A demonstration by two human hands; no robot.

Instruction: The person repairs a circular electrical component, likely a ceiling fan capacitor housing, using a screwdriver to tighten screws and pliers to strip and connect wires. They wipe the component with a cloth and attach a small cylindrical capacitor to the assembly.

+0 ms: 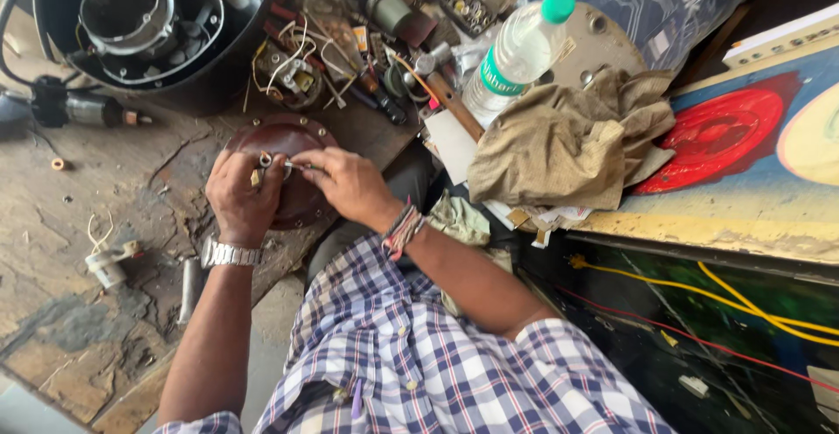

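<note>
A reddish-brown round metal cover plate (288,137), likely rigid and heavy, is seen flat on the worn workbench (79,250). Above it, a small, light metal fitting (265,159) is pinched by the left hand (243,196), best gripped at its sides, while a thin pin (297,165) is clamped in the right hand (348,185).

Left hand (242,196), right hand (346,184) pinched together

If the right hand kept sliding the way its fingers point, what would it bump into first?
Most likely the left hand. The right hand points leftward across the round brown plate, and its fingertips are almost at the left hand's fingers, around a small metal part. Depth is hard to judge.
</note>
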